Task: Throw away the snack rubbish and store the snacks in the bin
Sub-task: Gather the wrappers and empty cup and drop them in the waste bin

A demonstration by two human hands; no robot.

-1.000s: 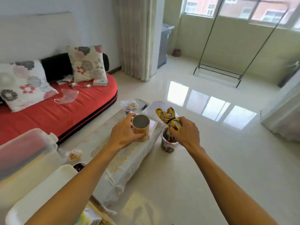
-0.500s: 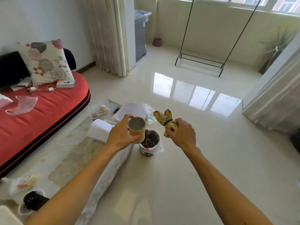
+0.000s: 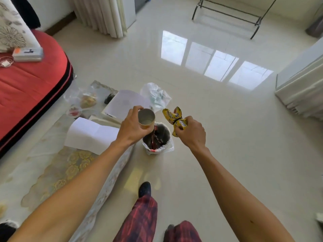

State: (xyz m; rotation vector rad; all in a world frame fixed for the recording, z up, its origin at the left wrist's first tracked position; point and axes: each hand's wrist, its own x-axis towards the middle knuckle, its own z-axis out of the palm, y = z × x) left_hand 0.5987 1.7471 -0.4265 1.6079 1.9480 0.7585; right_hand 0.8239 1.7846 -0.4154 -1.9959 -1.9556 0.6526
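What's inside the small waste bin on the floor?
Waste bin holds dark red-and-black wrappers. The left hand and its cardboard tube cover part of its rim; the bottom is hidden.

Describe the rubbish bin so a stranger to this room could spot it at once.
Left is a red sofa, with a low cloth-covered table beside it. On the glossy floor off the table's right edge, just below the left hand holding a can, stands a small round bin. Unlike the loose clear bags on the table, it is upright, white-lined and dark inside.
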